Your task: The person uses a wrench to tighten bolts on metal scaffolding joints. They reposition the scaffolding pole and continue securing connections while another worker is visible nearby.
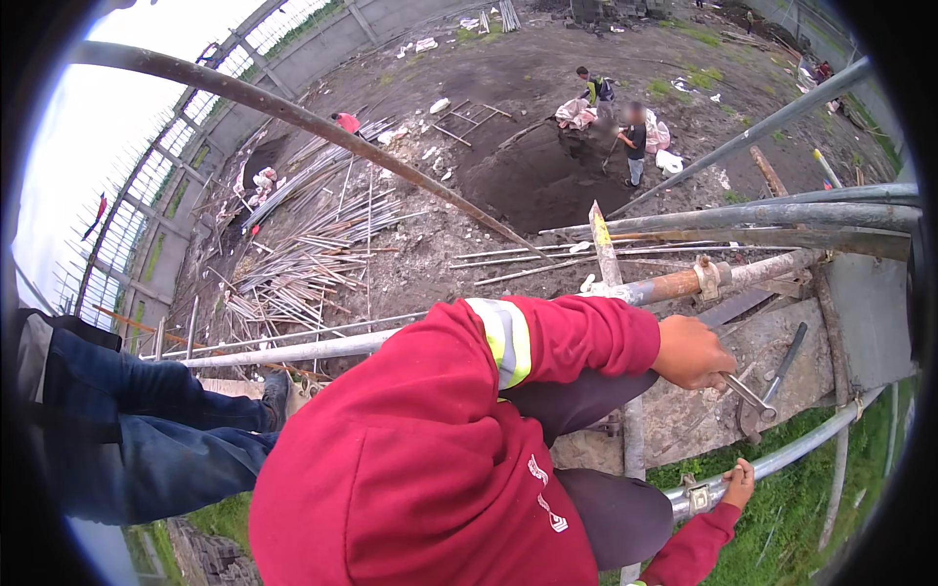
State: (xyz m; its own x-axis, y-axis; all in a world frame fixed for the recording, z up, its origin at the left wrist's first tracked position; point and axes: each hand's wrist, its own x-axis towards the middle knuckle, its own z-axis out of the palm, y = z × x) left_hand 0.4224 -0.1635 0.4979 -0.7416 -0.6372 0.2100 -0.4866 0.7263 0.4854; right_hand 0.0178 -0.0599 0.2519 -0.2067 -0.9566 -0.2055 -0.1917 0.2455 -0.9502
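In a red sleeve with a reflective band, my left hand (692, 354) is closed around a metal wrench (745, 393). The wrench's ring end sticks out over the boards, beside a long dark-handled tool (785, 363) that looks like a hammer. Lower down, my right hand (740, 483) has its fingers curled against a curved grey scaffold pipe (811, 444). A metal clamp (696, 496) sits on that pipe, left of my right hand. My bent knees in dark trousers are at the worn plank (718, 420). Another pipe with a rusty clamp (707, 277) crosses just above my left hand.
A co-worker in blue jeans (147, 420) stands close on the left. A diagonal pole (293, 119) crosses above. Grass (782, 527) lies far below the platform edge. On the ground are pipe piles (293, 273), dark soil (518, 186) and several people.
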